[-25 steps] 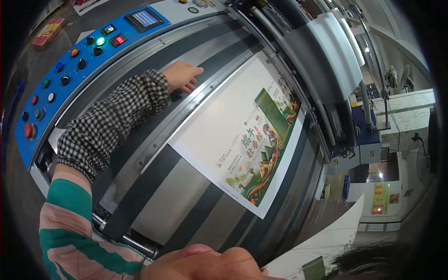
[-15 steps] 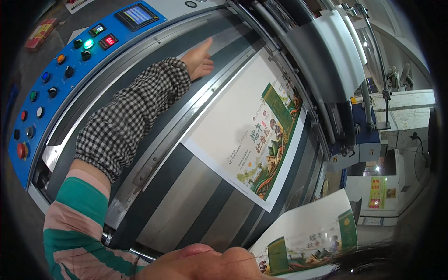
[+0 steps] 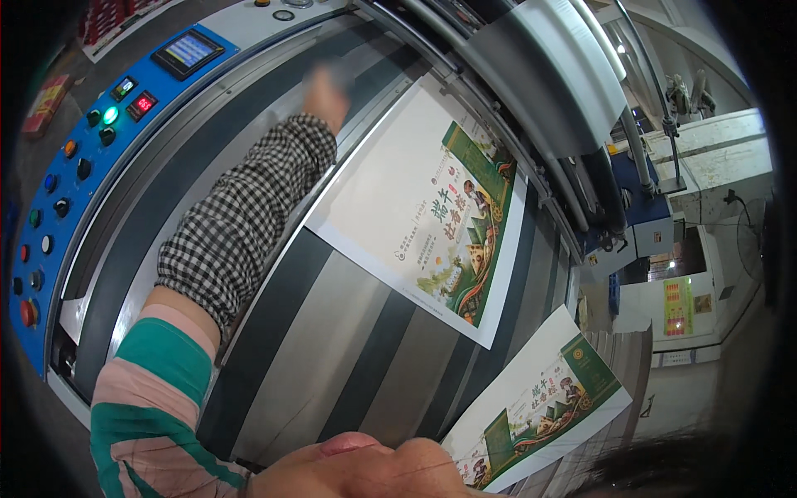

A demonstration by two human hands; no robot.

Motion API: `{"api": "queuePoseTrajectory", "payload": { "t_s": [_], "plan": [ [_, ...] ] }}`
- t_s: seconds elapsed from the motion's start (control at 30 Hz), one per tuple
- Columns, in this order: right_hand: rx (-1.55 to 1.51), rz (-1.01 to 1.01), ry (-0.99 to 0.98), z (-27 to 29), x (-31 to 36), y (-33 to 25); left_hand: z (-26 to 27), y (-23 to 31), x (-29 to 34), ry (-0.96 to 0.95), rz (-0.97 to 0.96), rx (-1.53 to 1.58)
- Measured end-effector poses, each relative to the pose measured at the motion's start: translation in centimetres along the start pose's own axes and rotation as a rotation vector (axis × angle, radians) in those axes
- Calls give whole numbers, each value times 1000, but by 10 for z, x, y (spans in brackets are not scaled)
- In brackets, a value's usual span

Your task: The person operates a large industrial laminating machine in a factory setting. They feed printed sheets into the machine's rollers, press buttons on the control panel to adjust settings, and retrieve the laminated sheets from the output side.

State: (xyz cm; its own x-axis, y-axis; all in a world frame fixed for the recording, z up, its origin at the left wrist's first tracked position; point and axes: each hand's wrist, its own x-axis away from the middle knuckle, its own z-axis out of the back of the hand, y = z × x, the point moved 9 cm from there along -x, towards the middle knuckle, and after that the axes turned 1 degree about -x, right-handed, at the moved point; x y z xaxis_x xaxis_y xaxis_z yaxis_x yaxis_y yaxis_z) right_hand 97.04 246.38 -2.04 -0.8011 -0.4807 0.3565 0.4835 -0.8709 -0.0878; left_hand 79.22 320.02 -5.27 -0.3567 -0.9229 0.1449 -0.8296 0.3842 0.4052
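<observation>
My left hand (image 3: 326, 104) reaches over the far part of the striped belt (image 3: 303, 328), beside the metal side rail along a printed sheet (image 3: 378, 199). Its fingers are smeared, so their shape cannot be made out. A black-and-white checked sleeve cover (image 3: 241, 216) wraps the forearm, above a pink and green striped sleeve. That sheet lies flat on the belt, white at the left, with green artwork at the right. A second printed sheet (image 3: 540, 407) with similar artwork slants at the lower right, over a stack of paper (image 3: 618, 365). My right hand is out of view.
A blue control panel (image 3: 58, 228) with knobs, buttons and a small screen curves along the left. Metal rollers (image 3: 448, 46) and a large grey-white roll (image 3: 552, 79) stand across the far right of the belt. White cabinets are beyond.
The view has shifted, with the panel now farther left. My left hand, earlier with a finger stretched out, is now blurred and nearer the rail. The second sheet, bowed before, now lies straighter.
</observation>
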Motion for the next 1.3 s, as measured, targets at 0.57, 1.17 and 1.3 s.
{"api": "queuePoseTrajectory", "payload": {
  "t_s": [0.57,1.17,1.3],
  "plan": [
    [-194,-173,15,-44,19,49,-5,-28,121,-137,51,-256],
    [-1068,544,317,-28,126,-115,23,108,380,41,-219,-855],
    [-1125,844,-24,-36,208,-174,60,224,537,120,-728,-1471]
  ]
}}
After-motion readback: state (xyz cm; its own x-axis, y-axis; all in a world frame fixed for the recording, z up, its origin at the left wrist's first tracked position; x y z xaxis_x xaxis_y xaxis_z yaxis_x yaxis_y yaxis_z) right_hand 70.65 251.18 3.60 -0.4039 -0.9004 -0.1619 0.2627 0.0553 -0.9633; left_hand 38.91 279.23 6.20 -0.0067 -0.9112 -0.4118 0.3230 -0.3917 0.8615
